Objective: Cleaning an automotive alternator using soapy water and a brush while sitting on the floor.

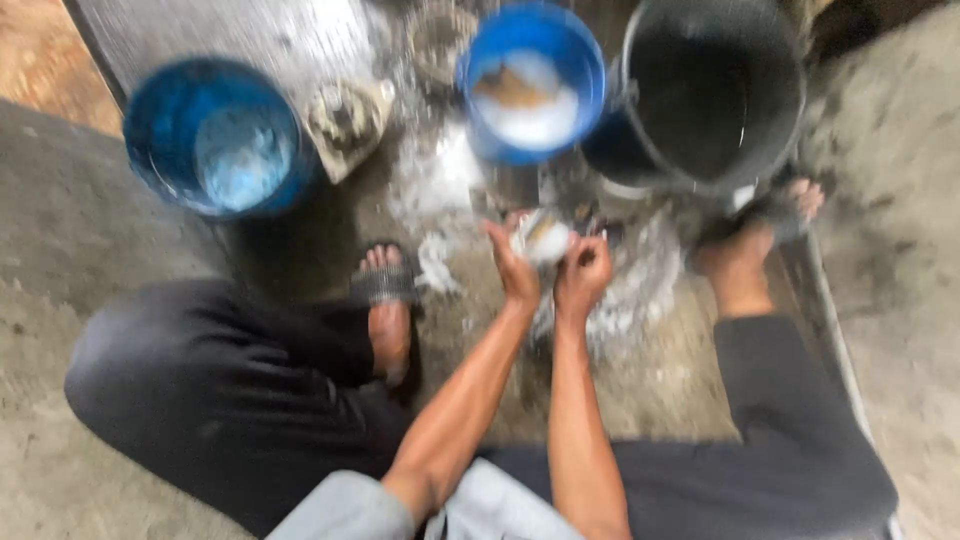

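Observation:
The view is blurred by motion. My left hand [513,265] and my right hand [583,272] meet low over a wet, soapy concrete floor [640,370]. Between them they hold a small pale, foam-covered object [545,238]; what it is cannot be told. My left hand cups it from the left, while my right hand's fingers curl against it from the right. I squat with my knees spread, in dark trousers, with a sandalled foot [388,300] on the left and another foot [745,255] on the right.
A blue bucket [215,135] with pale water stands at the far left. A second blue bucket [535,80] holds foam at centre. A large dark metal bucket [715,95] stands at the right. A small dish [345,120] lies between the blue buckets.

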